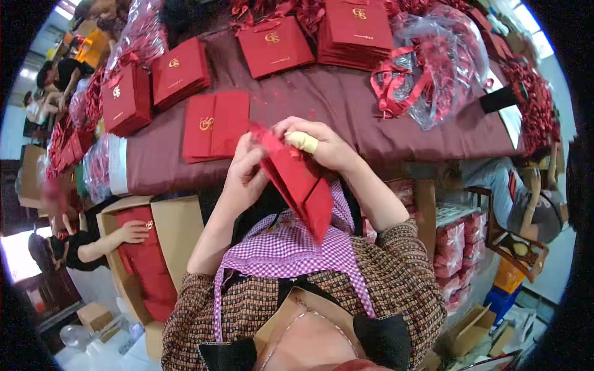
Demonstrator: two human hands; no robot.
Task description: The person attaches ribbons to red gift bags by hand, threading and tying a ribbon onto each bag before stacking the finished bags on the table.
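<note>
A red paper gift bag (pixel 303 185) is held up in front of my chest, tilted, its lower end over my checked apron. My left hand (pixel 246 179) is closed on the bag's left edge near the top. My right hand (pixel 325 145), with a pale yellow wrap round one finger, is closed at the upper right edge; its fingertips are partly hidden. On the table just beyond my left hand lies a flat red bag (pixel 216 127) with a gold logo.
Stacks of red bags (pixel 275 46) stand along the back of the cloth-covered table (pixel 346 93). Clear plastic with red ribbons (pixel 427 74) lies at the right. Below left is a cardboard box (pixel 176 232) of red bags, with another person's hand (pixel 133 232) on them.
</note>
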